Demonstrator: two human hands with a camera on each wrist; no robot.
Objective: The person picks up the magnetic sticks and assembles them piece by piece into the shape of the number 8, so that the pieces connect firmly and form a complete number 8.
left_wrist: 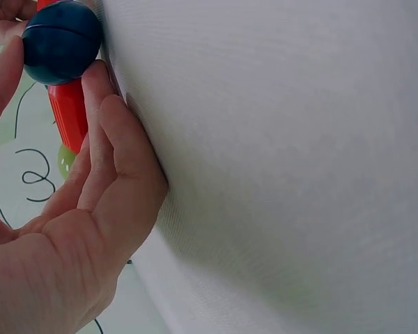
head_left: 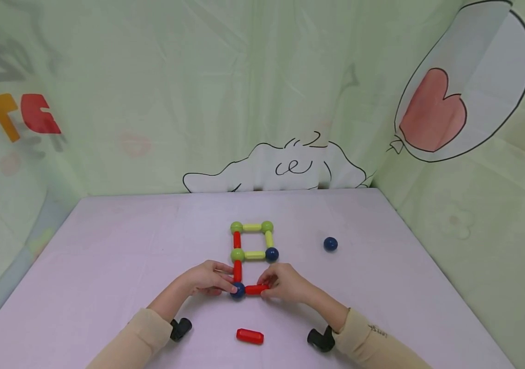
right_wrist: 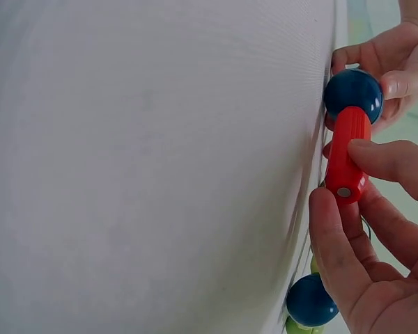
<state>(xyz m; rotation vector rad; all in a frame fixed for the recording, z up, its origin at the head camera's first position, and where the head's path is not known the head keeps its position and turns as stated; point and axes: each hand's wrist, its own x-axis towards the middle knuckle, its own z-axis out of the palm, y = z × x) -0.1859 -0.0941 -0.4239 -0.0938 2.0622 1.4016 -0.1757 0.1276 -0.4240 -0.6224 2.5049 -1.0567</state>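
Observation:
My left hand [head_left: 204,278] pinches a dark blue ball [left_wrist: 63,42] between thumb and fingers, at the near corner of a ball-and-rod figure lying on the table. A red magnetic rod [right_wrist: 349,153] is pinched in my right hand [head_left: 288,283], its far end against that ball and a silver disc showing in its near end. From the same ball another red rod [head_left: 237,271] runs up to a green ball [head_left: 237,254]. Beyond lies a square with a red side rod [head_left: 237,240], yellow-green rods [head_left: 251,227], green balls and one blue corner ball [head_left: 271,254].
A loose red rod [head_left: 250,336] lies near the front, between my forearms. To the right of the square sits a loose blue ball [head_left: 330,244]. The pale table [head_left: 119,246] ends at a green printed curtain [head_left: 128,102] at the back and sides.

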